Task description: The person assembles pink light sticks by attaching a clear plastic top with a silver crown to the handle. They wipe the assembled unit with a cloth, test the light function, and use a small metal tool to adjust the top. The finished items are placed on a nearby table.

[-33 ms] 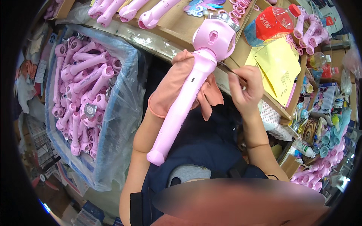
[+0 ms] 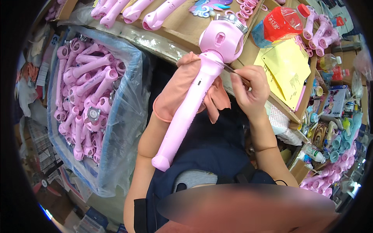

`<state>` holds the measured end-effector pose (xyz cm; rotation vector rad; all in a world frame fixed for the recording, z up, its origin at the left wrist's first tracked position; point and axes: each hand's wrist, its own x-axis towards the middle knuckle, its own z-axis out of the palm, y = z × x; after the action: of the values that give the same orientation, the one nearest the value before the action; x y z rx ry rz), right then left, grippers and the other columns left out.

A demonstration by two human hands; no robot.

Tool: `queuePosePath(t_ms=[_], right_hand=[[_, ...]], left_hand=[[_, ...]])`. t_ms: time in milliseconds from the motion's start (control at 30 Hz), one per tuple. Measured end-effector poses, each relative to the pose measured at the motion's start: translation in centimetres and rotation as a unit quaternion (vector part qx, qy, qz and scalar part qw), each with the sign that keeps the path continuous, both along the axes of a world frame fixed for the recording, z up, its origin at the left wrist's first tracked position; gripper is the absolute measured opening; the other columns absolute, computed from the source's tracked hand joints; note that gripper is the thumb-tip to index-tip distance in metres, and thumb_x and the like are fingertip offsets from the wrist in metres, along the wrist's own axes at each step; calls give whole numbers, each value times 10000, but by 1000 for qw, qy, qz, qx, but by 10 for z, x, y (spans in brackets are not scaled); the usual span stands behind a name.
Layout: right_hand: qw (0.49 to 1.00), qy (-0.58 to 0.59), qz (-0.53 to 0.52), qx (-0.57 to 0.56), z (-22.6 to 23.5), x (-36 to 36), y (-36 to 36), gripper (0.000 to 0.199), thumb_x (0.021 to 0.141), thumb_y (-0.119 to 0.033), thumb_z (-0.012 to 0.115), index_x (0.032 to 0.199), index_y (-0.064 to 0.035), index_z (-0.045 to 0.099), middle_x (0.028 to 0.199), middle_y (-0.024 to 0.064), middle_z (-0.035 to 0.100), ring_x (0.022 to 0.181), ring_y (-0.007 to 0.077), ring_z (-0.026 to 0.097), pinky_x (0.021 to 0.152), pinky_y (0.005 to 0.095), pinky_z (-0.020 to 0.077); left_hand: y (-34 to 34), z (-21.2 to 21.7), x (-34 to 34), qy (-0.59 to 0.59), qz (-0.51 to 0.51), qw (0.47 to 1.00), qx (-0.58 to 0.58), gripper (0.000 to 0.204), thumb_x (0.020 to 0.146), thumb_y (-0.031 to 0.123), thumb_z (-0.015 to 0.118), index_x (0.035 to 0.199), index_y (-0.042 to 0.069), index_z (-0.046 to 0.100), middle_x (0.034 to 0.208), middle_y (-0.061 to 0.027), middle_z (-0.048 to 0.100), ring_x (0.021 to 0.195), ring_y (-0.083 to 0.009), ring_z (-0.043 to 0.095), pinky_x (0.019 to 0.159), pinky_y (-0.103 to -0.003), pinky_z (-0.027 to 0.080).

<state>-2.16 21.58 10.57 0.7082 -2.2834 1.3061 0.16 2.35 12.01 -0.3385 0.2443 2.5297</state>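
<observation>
A pink toy wand (image 2: 185, 112) lies slantwise in front of me, its round head (image 2: 220, 38) at the far end with a silvery metallic piece on top. My left hand (image 2: 179, 83), in a salmon-coloured glove, is closed around the wand below its head; the wand hides part of the fingers. My bare right hand (image 2: 250, 89) pinches a thin dark rod-like tool (image 2: 229, 69). The tool's tip reaches the wand's neck, just under the head; whether it touches cannot be made out.
On my left stands a blue crate (image 2: 134, 58) lined with clear plastic, full of pink wands (image 2: 91, 83). Ahead, a workbench bears wand handles (image 2: 165, 14), pink rings (image 2: 245, 8), a red-labelled bottle (image 2: 278, 26) and yellow paper (image 2: 287, 72). Cluttered shelves with more pink parts (image 2: 330, 171) are to the right.
My right hand has shifted slightly left, closer to the wand's neck, with the thin tool. The wand and my left hand stay almost where they were.
</observation>
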Motion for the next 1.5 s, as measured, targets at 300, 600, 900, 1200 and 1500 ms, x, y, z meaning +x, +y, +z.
queuePosePath(t_ms=[300, 600, 900, 1200, 1500], right_hand=[[993, 110, 7, 44, 15, -21, -5, 198, 690, -19, 807, 822, -45, 662, 776, 88, 650, 560, 198, 619, 482, 307, 498], [996, 73, -24, 47, 16, -24, -3, 186, 695, -14, 795, 828, -51, 672, 773, 93, 665, 593, 211, 639, 498, 299, 511], [996, 81, 19, 39, 17, -27, -1, 176, 707, -27, 802, 823, -47, 672, 756, 89, 657, 573, 198, 632, 480, 285, 499], [994, 81, 36, 55, 22, -27, -3, 156, 708, -35, 796, 790, -50, 664, 752, 74, 657, 574, 194, 636, 498, 284, 510], [995, 72, 44, 44, 22, -29, -4, 160, 708, -53, 802, 789, -51, 665, 745, 71, 656, 555, 180, 627, 474, 281, 491]], left_hand=[[2, 5, -2, -31, -18, 998, 53, 234, 1025, 319, 486, 967, 104, 556, 813, -4, 558, 683, -109, 506, 558, -247, 425], [0, 6, -4, -14, -7, 1000, -1, 246, 1024, 310, 489, 970, 81, 558, 813, -37, 598, 676, -120, 524, 552, -259, 421], [4, 3, -1, 3, 64, 995, -73, 156, 1030, 223, 520, 963, 88, 560, 844, -59, 644, 709, -95, 616, 575, -192, 494], [2, -7, 0, 19, 49, 998, -39, 139, 1041, 237, 499, 990, 109, 519, 873, -55, 648, 719, -89, 613, 601, -196, 499], [1, -2, -1, -45, 49, 996, -64, 146, 1017, 226, 544, 956, 94, 559, 810, -91, 664, 611, -124, 614, 464, -235, 488]])
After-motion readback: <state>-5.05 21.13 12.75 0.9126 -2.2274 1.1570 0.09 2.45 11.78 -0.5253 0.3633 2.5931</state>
